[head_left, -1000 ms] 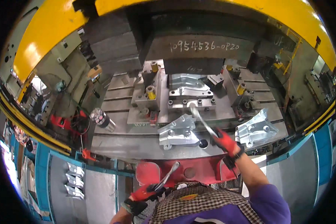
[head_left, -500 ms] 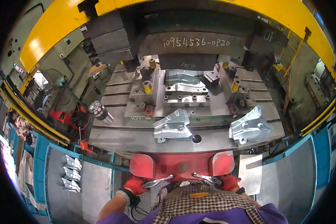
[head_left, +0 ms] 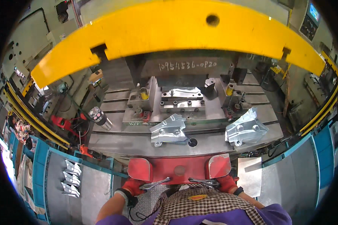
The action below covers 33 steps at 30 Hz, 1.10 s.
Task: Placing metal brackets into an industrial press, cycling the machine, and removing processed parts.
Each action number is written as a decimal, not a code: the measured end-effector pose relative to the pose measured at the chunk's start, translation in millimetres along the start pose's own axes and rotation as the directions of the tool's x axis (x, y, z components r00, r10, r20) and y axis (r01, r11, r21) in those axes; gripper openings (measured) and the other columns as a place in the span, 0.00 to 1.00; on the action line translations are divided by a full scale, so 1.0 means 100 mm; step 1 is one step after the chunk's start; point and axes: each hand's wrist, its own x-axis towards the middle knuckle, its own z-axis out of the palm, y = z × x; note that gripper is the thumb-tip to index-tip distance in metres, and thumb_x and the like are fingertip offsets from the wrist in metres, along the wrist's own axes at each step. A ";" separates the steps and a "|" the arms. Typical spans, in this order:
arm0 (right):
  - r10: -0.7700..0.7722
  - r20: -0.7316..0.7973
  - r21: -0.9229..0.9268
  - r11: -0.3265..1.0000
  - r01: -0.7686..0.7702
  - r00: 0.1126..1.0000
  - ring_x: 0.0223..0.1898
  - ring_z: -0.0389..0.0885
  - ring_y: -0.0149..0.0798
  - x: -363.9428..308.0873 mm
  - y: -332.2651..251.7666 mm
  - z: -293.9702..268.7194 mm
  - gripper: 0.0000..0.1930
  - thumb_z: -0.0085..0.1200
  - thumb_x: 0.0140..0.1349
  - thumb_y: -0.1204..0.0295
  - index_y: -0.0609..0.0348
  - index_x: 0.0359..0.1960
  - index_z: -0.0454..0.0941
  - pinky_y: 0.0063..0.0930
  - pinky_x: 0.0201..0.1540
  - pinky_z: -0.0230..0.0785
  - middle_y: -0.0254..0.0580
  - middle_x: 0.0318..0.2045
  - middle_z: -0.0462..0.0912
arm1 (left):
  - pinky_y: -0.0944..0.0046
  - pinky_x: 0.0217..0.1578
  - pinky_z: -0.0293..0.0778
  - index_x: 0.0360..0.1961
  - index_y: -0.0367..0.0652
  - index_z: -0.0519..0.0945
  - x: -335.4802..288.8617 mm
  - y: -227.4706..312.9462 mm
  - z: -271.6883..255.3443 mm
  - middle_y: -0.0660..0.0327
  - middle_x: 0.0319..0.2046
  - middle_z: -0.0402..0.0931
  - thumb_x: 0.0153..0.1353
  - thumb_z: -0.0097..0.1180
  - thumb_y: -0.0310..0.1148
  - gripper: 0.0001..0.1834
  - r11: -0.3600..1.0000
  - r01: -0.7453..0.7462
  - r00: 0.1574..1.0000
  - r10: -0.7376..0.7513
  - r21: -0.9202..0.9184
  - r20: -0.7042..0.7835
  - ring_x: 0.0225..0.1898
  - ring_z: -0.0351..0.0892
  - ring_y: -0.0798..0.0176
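Gripping thin metal tools, gloved left hand (head_left: 133, 186) and right hand (head_left: 226, 183) rest below red pads; stamped brackets (head_left: 169, 129) ahead could slide off the table (head_left: 112, 144).

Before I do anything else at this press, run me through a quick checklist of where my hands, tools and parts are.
1. Left hand out of the die area: ok, it sits low by the red console, in a red glove.
2. Right hand out of the die area: ok, also down by the console.
3. Tongs clear of the die: ok, the left tong and right tong lie near your waist.
4. Part seated in the die: cannot tell how well it sits.
5. Bed in front: not ok, two formed parts rest there, the middle part and the right part.
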 end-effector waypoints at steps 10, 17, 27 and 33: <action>0.086 0.087 -0.001 0.996 -0.087 0.992 0.55 0.72 0.51 0.04 -0.05 0.00 0.27 0.57 0.45 0.59 0.50 0.50 0.74 0.43 0.55 0.66 0.48 0.54 0.74 | 0.48 0.62 0.55 0.55 0.54 0.74 -0.03 0.03 -0.03 0.53 0.59 0.66 0.47 0.61 0.50 0.32 0.987 0.015 1.000 -0.019 -0.162 -0.024 0.63 0.59 0.45; 0.201 0.125 0.135 0.967 -0.217 0.972 0.64 0.58 0.55 -0.12 -0.07 -0.09 0.32 0.60 0.44 0.54 0.45 0.55 0.73 0.48 0.64 0.53 0.49 0.61 0.67 | 0.54 0.60 0.61 0.59 0.49 0.70 0.13 0.43 -0.36 0.51 0.55 0.71 0.54 0.58 0.49 0.32 0.885 0.096 0.991 -0.043 -0.456 0.125 0.58 0.68 0.51; 0.434 0.106 0.366 0.819 -0.441 0.895 0.43 0.80 0.44 -0.29 -0.38 -0.37 0.28 0.59 0.52 0.55 0.48 0.54 0.73 0.37 0.48 0.71 0.43 0.41 0.81 | 0.65 0.34 0.73 0.46 0.45 0.77 3.09 0.04 -1.64 0.65 0.34 0.80 0.69 0.43 0.41 0.15 -0.010 -0.041 0.997 -0.069 -0.999 -0.041 0.32 0.77 0.66; 0.668 0.060 0.930 0.232 -0.284 0.742 0.37 0.77 0.30 -0.48 -0.50 -0.41 0.23 0.54 0.59 0.71 0.60 0.56 0.68 0.25 0.40 0.71 0.37 0.34 0.80 | 0.57 0.35 0.72 0.47 0.41 0.75 3.77 0.16 -1.94 0.53 0.31 0.78 0.63 0.45 0.40 0.17 0.859 -0.092 0.953 -0.071 -0.505 -0.295 0.33 0.77 0.55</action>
